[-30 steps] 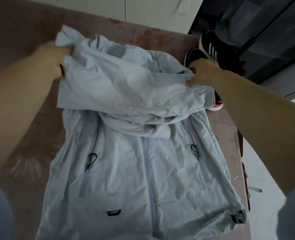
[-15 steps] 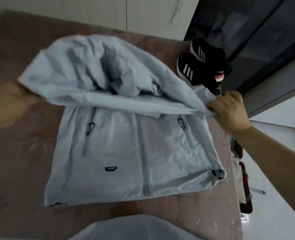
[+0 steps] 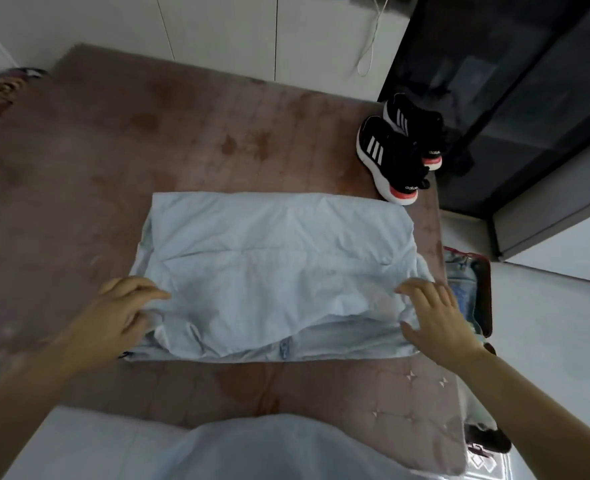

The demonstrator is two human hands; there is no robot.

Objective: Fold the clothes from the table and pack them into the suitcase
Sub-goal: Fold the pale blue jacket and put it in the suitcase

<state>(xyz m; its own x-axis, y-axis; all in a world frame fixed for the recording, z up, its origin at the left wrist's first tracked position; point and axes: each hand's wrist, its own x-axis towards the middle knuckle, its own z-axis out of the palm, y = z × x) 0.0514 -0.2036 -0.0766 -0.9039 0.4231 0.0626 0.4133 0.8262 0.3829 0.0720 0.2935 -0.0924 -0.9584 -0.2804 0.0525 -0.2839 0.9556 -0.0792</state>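
The jacket lies doubled on the bench, by its right edge, with the suitcase just beside. The right grip is wide, fingers spread flat on the near right corner. The left grip sits on the near left corner, too blurred to tell whether it pinches cloth. The top layer stops short of the hem, so square both near corners and smooth toward the far fold before folding again.

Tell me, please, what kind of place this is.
Most likely a room at home, perhaps a bedroom: white cupboard doors behind the plush-covered table, a pair of sneakers on it, and an open suitcase beside it.
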